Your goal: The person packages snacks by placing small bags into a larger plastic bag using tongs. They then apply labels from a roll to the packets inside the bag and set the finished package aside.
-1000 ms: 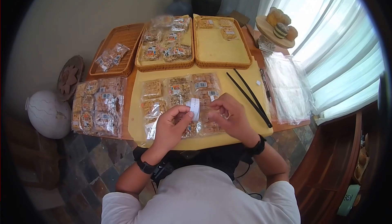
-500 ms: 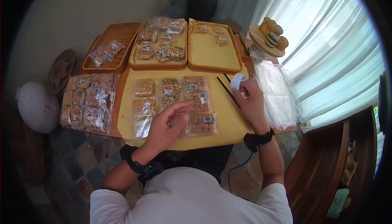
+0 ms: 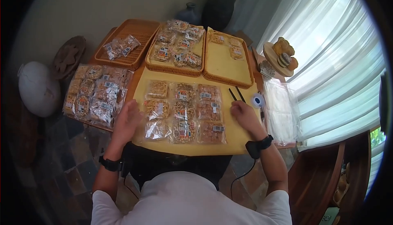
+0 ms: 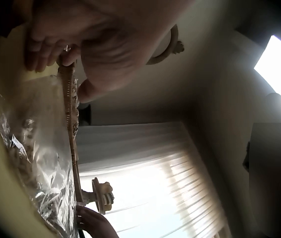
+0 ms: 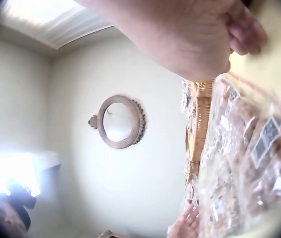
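Observation:
In the head view, my left hand [image 3: 129, 121] is over the left edge of the yellow sheet [image 3: 192, 149], fingers loose and empty, beside a clear pack of pale snack pieces [image 3: 157, 109]. Two more filled packs lie to its right, one of mixed nutty pieces [image 3: 184, 111] and one of brown pieces [image 3: 209, 111] with labels. My right hand [image 3: 247, 118] is low over the sheet's right part, its fingers loosely bent with nothing visible in them. Black tongs [image 3: 232, 94] run under or beside it; contact cannot be told. A white roll [image 3: 257, 101] lies just beyond that hand.
Three wicker trays [image 3: 175, 68] stand at the back, all with packs inside. A pile of filled packs [image 3: 98, 96] lies at the left, clear empty bags [image 3: 281, 112] at the right. Bread-like items [image 3: 283, 48] sit on a round wooden stand [image 3: 272, 59] near the curtain.
My right hand has let go of the white roll, now lying at the sheet's right edge, and has come back slightly. My left hand has moved left, off the packs.

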`<state>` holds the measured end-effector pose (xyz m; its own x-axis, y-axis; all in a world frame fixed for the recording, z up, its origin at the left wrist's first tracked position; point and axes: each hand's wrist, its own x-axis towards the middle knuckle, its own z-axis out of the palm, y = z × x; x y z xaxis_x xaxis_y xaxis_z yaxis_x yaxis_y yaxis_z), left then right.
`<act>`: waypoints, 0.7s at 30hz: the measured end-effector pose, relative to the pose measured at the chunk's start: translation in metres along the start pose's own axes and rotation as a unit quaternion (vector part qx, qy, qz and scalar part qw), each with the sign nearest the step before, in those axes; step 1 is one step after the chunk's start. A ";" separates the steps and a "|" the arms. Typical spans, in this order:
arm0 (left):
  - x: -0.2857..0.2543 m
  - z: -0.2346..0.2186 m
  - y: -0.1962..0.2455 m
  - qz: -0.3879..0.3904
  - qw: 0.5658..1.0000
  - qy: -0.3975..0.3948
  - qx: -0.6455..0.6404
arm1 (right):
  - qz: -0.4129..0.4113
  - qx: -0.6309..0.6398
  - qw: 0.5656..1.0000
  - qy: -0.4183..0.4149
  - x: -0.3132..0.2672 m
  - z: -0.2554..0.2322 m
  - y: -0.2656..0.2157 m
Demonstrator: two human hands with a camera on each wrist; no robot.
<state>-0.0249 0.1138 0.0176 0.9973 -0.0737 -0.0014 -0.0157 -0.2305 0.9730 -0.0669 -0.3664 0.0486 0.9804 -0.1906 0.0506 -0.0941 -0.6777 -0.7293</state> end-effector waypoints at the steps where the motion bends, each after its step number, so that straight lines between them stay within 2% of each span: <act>1: 0.003 0.000 -0.001 -0.031 0.998 -0.027 -0.054 | 0.106 0.094 0.988 -0.065 0.003 0.008 -0.006; 2: 0.005 0.001 0.000 -0.063 0.991 -0.054 -0.109 | 0.110 0.095 0.988 -0.060 0.007 0.012 -0.013; 4: 0.005 0.003 0.012 -0.085 0.985 -0.062 -0.141 | 0.206 0.098 0.970 -0.079 0.016 0.015 -0.027; 5: 0.003 0.002 0.017 -0.108 0.977 -0.065 -0.172 | 0.213 0.100 0.969 -0.076 0.017 0.017 -0.029; 7: 0.004 0.000 0.014 -0.111 0.974 -0.073 -0.181 | 0.157 -0.086 0.973 -0.145 0.022 0.016 -0.032; 10: 0.003 -0.001 0.010 -0.113 0.970 -0.079 -0.202 | 0.123 -0.155 0.968 -0.154 0.030 0.020 -0.024; 14: 0.004 -0.003 0.007 -0.103 0.967 -0.090 -0.213 | 0.125 -0.165 0.965 -0.164 0.027 0.024 -0.033; 16: 0.003 -0.004 0.007 -0.095 0.967 -0.099 -0.213 | 0.087 -0.262 0.959 -0.062 0.017 0.031 -0.046; 19: 0.001 -0.003 0.006 -0.078 0.970 -0.116 -0.200 | 0.063 -0.326 0.943 -0.023 0.012 0.040 -0.044; 21: 0.000 -0.003 0.001 -0.070 0.971 -0.128 -0.192 | 0.098 -0.325 0.940 -0.021 0.016 0.048 -0.044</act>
<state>-0.0248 0.1169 0.0195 0.9365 -0.3170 -0.1502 0.1964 0.1192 0.9733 -0.0388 -0.3051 0.0485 0.9377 -0.3383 -0.0794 -0.3467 -0.9259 -0.1497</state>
